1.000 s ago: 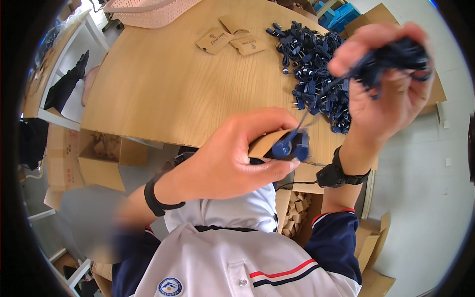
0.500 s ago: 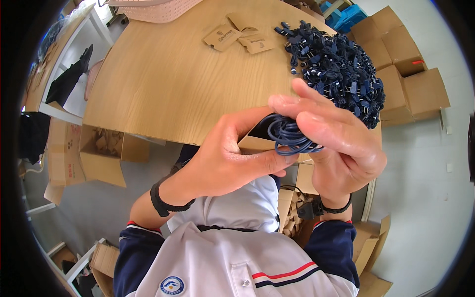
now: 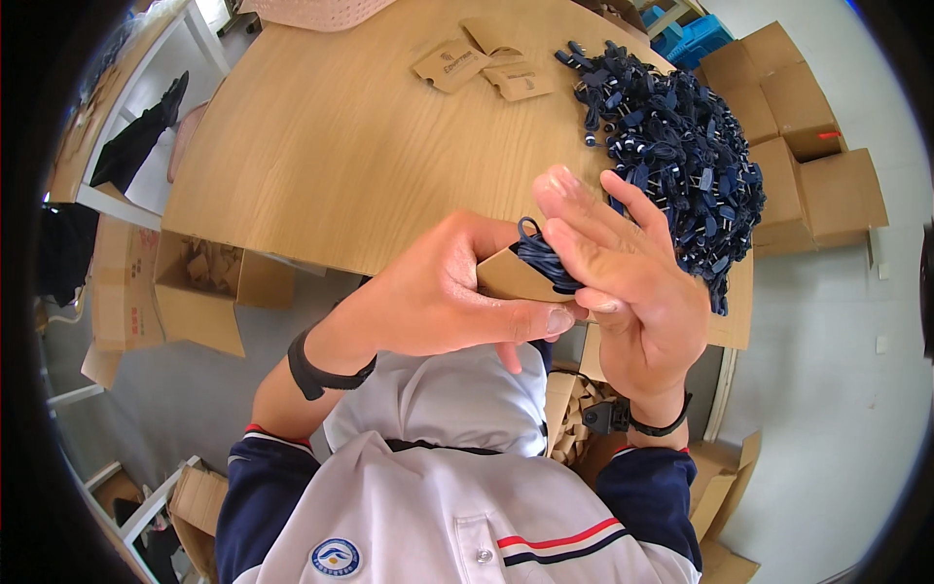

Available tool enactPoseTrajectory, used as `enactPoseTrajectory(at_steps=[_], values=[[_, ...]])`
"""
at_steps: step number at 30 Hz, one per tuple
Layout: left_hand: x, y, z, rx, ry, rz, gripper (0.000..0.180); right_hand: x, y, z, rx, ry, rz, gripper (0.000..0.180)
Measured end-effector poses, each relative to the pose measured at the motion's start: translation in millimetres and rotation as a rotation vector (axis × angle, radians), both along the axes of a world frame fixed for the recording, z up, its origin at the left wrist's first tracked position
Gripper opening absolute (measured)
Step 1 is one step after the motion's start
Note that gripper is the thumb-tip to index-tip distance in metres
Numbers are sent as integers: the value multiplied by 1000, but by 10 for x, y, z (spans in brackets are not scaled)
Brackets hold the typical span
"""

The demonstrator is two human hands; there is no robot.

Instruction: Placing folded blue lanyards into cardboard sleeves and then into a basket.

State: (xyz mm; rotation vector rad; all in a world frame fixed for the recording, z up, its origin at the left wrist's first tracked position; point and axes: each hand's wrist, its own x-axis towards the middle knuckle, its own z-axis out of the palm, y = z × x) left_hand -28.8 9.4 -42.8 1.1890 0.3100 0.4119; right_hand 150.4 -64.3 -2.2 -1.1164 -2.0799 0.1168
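Observation:
My left hand (image 3: 443,292) grips a small brown cardboard sleeve (image 3: 511,277) near my chest, just below the table edge. A coiled dark blue cable (image 3: 542,255) sits at the sleeve's mouth. My right hand (image 3: 632,282) presses against the cable and sleeve, fingers stretched upward, covering most of the coil. A big pile of dark blue cables (image 3: 681,146) lies on the wooden table (image 3: 341,146) just beyond my right hand. A few flat cardboard sleeves (image 3: 486,63) rest at the table's far side.
An open carton with cardboard pieces (image 3: 199,282) stands on the floor left of the table. Several closed cartons (image 3: 808,146) are stacked at the right. Another box of cardboard bits (image 3: 574,419) sits under my right wrist. A blue crate (image 3: 696,39) is far back.
My right hand came down from the cable pile with a cable and met my left hand. The coil now sits at the mouth of the sleeve.

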Motion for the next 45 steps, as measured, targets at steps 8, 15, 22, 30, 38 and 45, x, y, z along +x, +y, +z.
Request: enactPoseTrajectory(at_steps=[8, 15, 22, 30, 38, 45], values=[[58, 83, -313, 84, -5, 14, 22, -193, 42, 77, 47, -123, -149, 30], [16, 172, -494, 245, 148, -104, 30, -161, 26, -133, -364, 33, -154, 30], [109, 83, -291, -188, -251, 96, 46, 106, -83, -225, 44, 258, -171, 49], [306, 25, 29, -263, -563, 142, 39, -234, -30, -337, 166, 293, -113, 43], [314, -15, 297, -276, -427, 114, 44, -346, -88, -301, 197, 618, -240, 33], [401, -294, 172, 868, -419, 938, 19, -426, -93, -232, 320, 887, -266, 24]])
